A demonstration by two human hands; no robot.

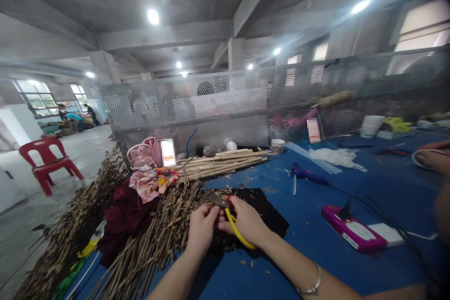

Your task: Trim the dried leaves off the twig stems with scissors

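My right hand (248, 220) is closed around a pair of shears with yellow and red handles (239, 233). Their dark blades point up and left, over the fingertips of my left hand (201, 228). The fingers of that left hand are pinched together just below the blades; what they hold, if anything, is too small to make out. Both hands are over a black sheet (269, 208) strewn with dry bits. Left of them lies a large heap of dried leafy stems (168, 215).
Behind the hands are a bundle of pale sticks (225, 163) and a perforated metal screen (197, 108). To the right lie a blue glue gun (305, 174), a magenta box (355, 232) and cables. Another person's hand (434, 154) shows at the right edge. A red chair (47, 157) stands left.
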